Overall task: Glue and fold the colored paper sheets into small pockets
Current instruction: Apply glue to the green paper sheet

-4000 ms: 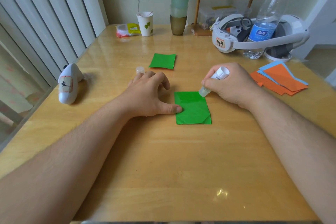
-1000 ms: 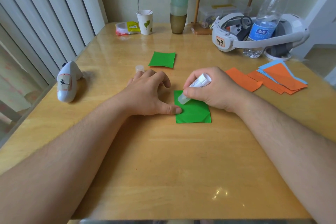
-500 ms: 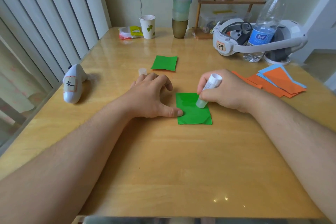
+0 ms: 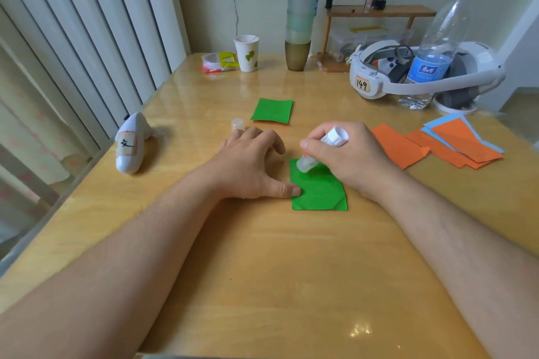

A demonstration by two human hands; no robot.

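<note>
R hand grips glue stick, fingers curled round it, tip down on far-left part of green sheet, mid-table. L hand holds nothing: thumb pins sheet's left edge, fingers loosely bent. Cap just past L fingers. Second green piece farther back; orange sheets to the right.

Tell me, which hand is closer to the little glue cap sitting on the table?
The left hand. Its fingertips lie just in front of the glue cap, almost touching. The right hand is farther off to the right, holding the glue stick over the green paper.
</note>
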